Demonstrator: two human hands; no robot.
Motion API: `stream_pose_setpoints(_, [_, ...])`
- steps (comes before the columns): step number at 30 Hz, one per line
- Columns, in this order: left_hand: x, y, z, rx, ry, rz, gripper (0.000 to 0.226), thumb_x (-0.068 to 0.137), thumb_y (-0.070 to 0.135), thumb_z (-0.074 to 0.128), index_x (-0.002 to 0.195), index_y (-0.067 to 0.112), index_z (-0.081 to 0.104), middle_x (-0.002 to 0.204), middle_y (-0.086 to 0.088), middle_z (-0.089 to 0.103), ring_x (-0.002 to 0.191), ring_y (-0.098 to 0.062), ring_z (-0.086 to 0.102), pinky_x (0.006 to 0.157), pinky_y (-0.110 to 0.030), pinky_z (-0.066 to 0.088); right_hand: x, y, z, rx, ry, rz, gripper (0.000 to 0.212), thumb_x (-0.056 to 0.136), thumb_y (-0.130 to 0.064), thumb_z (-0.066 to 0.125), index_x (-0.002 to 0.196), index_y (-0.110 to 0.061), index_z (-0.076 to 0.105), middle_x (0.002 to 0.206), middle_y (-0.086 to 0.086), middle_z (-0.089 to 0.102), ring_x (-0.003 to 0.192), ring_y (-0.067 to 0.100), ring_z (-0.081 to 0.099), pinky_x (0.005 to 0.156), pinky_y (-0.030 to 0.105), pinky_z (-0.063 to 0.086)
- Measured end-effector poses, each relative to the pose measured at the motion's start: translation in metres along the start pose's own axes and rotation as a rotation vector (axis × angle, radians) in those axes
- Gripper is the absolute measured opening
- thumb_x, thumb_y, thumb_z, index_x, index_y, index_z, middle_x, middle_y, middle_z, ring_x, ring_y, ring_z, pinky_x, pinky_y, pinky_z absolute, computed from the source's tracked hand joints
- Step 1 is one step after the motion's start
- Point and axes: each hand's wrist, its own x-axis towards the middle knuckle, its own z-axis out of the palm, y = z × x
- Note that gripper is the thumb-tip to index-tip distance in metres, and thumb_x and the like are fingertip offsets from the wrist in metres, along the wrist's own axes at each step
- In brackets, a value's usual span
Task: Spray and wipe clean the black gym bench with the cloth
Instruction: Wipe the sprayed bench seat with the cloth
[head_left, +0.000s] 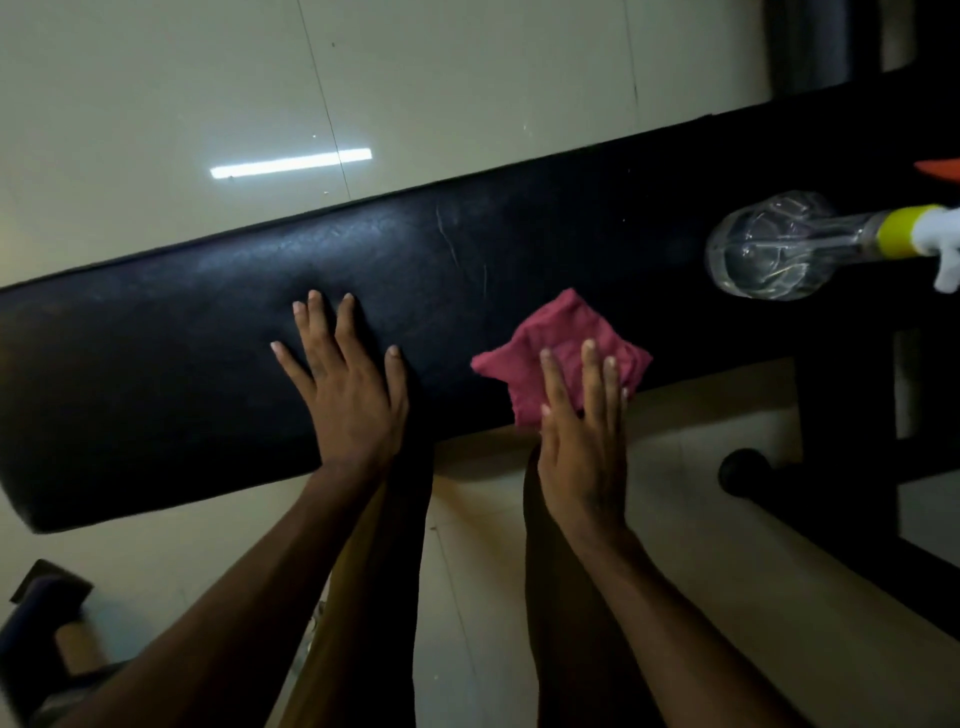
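Cloth (561, 358), pink and crumpled, lies at the counter's (208, 322) near edge, partly hidden under the right hand (582, 441), fingers flat and spread. Left of the cloth, the left hand (348, 395) rests flat, holding nothing. Right of the cloth, the spray bottle's (779, 249) trigger is cut off.

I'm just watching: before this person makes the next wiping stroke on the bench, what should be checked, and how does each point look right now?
1. Cloth under the wiping hand: ok. The right hand lies flat on the pink cloth.
2. Cloth fully on the bench: not ok. Its near corner hangs over the edge of the black bench.
3. Bench steadied: ok. The left hand is spread flat on the pad.
4. Path clear toward the left hand: ok, bare pad between them.
5. Spray bottle out of the way: ok, lying on its side to the right.
6. Surface wet with spray: cannot tell, too dark.
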Motion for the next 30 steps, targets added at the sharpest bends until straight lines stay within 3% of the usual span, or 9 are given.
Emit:
stream_pose_setpoints(2, [-0.001,0.002,0.001,0.003,0.004,-0.010,0.066,0.103,0.036,0.046,0.158,0.010,0.019,0.168,-0.019,0.007,0.157,-0.032,-0.002,0.124,-0.061,-0.003,0.001,-0.013,0.009,0.119,0.088,0.177,0.057,0.104,-0.044,0.026,0.157,-0.044,0.003,0.165,-0.006,-0.019,0.154,0.021,-0.014,0.120,0.059,0.021])
stream_pose_setpoints(5, [-0.001,0.002,-0.001,-0.025,-0.013,-0.019,0.065,0.104,0.038,0.043,0.158,0.012,0.019,0.169,-0.018,0.006,0.157,-0.031,-0.003,0.124,-0.059,-0.004,0.026,-0.046,0.015,0.407,0.252,0.457,0.064,0.103,-0.050,0.038,0.159,-0.032,0.013,0.167,0.001,-0.012,0.154,0.023,-0.013,0.124,0.055,0.008])
stream_pose_setpoints(8, [0.001,0.001,-0.009,-0.064,-0.039,-0.008,0.063,0.105,0.042,0.040,0.158,0.012,0.020,0.168,-0.017,0.007,0.157,-0.031,-0.002,0.124,-0.059,-0.003,0.051,-0.066,0.011,0.511,0.373,0.665,0.070,0.101,-0.051,0.043,0.160,-0.027,0.015,0.169,0.006,-0.006,0.155,0.027,-0.010,0.125,0.050,0.002])
stream_pose_setpoints(14, [0.001,0.001,-0.014,-0.037,-0.075,-0.008,0.067,0.105,0.043,0.043,0.159,0.013,0.018,0.169,-0.017,0.005,0.157,-0.031,-0.003,0.124,-0.060,-0.002,0.046,-0.091,0.015,0.607,0.399,0.718,0.059,0.106,-0.034,0.040,0.159,-0.029,0.017,0.168,0.006,-0.009,0.154,0.026,-0.012,0.123,0.041,-0.008])
stream_pose_setpoints(18, [0.001,-0.003,-0.015,-0.025,-0.112,0.021,0.071,0.102,0.039,0.049,0.160,0.014,0.015,0.169,-0.016,0.003,0.157,-0.031,-0.005,0.124,-0.059,-0.003,0.017,-0.123,0.029,0.560,0.299,0.587,0.060,0.104,-0.032,0.040,0.159,-0.027,0.016,0.168,0.010,-0.009,0.154,0.027,-0.015,0.116,0.024,-0.021])
stream_pose_setpoints(21, [0.002,-0.005,-0.019,-0.045,-0.125,0.040,0.074,0.100,0.037,0.054,0.159,0.015,0.015,0.169,-0.017,0.003,0.157,-0.032,-0.005,0.124,-0.059,-0.004,0.019,-0.090,0.024,0.458,0.174,0.488,0.061,0.104,-0.042,0.033,0.159,-0.033,0.009,0.167,0.007,-0.014,0.153,0.025,-0.017,0.123,0.041,-0.011])
stream_pose_setpoints(24, [0.003,-0.006,-0.021,-0.080,-0.121,0.043,0.074,0.099,0.036,0.056,0.159,0.016,0.017,0.168,-0.017,0.004,0.157,-0.032,-0.004,0.124,-0.058,-0.005,0.045,-0.035,0.000,0.379,0.206,0.483,0.058,0.106,-0.043,0.028,0.159,-0.035,0.006,0.168,0.004,-0.014,0.154,0.026,-0.015,0.125,0.052,0.000])
stream_pose_setpoints(27, [0.001,-0.007,-0.021,-0.109,-0.107,0.040,0.074,0.099,0.035,0.057,0.159,0.017,0.018,0.168,-0.016,0.005,0.157,-0.031,-0.004,0.125,-0.057,-0.006,0.062,-0.032,-0.006,0.420,0.292,0.601,0.059,0.104,-0.043,0.028,0.159,-0.032,0.008,0.168,0.006,-0.010,0.154,0.028,-0.014,0.124,0.054,-0.001])
stream_pose_setpoints(30, [0.002,-0.005,-0.022,-0.138,-0.108,0.038,0.074,0.098,0.032,0.058,0.159,0.017,0.020,0.168,-0.016,0.006,0.157,-0.031,-0.004,0.125,-0.056,-0.007,0.048,-0.080,0.011,0.461,0.324,0.656,0.062,0.102,-0.039,0.033,0.159,-0.029,0.012,0.168,0.009,-0.007,0.154,0.028,-0.011,0.125,0.049,-0.001])
